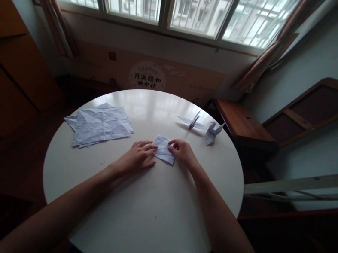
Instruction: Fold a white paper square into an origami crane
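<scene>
A small folded square of white paper (164, 151) lies on the round white table (146, 218), between my two hands. My left hand (141, 155) rests at its left side, fingers spread and fingertips on the paper's edge. At the right edge, my right hand (182, 151) pinches the paper between thumb and forefinger. Creases run across the square's top face. Beyond my right hand stand two folded paper cranes, one (193, 122) with long thin points and another (212, 134) near the table's right edge.
Several creased paper sheets (103, 126) are stacked on the table's left side. A brown wooden bench (245, 120) stands past the table at right. Behind the table a long printed box (181, 76) lies below the barred window (197, 5).
</scene>
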A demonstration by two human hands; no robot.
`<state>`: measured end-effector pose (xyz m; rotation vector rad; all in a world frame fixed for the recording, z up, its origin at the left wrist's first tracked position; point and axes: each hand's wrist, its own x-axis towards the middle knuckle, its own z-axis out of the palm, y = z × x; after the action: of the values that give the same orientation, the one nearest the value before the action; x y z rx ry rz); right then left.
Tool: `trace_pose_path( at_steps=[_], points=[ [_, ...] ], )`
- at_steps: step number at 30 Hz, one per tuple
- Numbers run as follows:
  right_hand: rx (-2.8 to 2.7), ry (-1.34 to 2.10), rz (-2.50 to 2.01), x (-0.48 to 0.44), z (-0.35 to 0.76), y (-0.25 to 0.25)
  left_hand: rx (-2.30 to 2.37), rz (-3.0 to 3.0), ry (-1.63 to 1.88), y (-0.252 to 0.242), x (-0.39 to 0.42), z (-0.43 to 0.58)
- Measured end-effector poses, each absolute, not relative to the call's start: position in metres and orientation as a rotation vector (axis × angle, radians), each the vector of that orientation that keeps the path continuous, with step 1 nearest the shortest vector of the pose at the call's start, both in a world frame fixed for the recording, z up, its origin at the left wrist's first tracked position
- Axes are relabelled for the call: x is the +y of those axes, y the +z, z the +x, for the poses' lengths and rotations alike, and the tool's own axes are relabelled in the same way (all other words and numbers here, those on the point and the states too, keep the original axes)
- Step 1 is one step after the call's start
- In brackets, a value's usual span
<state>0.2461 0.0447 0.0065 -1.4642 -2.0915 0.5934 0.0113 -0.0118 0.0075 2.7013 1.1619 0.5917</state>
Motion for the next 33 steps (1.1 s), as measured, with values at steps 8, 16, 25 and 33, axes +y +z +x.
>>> trace_pose_path(
  at_steps=[8, 16, 25, 33],
  points=[
    [-2.11, 0.497, -1.435, 0.042, 0.242, 0.007, 1.118, 2.664, 0.593, 0.014, -0.016, 0.014],
    [-2.091, 0.46, -1.373, 0.041, 0.238, 0.003, 1.107, 2.731, 0.509, 0.013, -0.019, 0.014],
    [-2.033, 0.516, -1.154, 0.047, 0.242, 0.001, 1.272, 2.711, 0.52, 0.015, -0.017, 0.01],
    [-2.235, 0.564, -1.061, 0.045, 0.237, -0.004, 1.286, 2.756, 0.497, 0.019, -0.018, 0.012]
  ],
)
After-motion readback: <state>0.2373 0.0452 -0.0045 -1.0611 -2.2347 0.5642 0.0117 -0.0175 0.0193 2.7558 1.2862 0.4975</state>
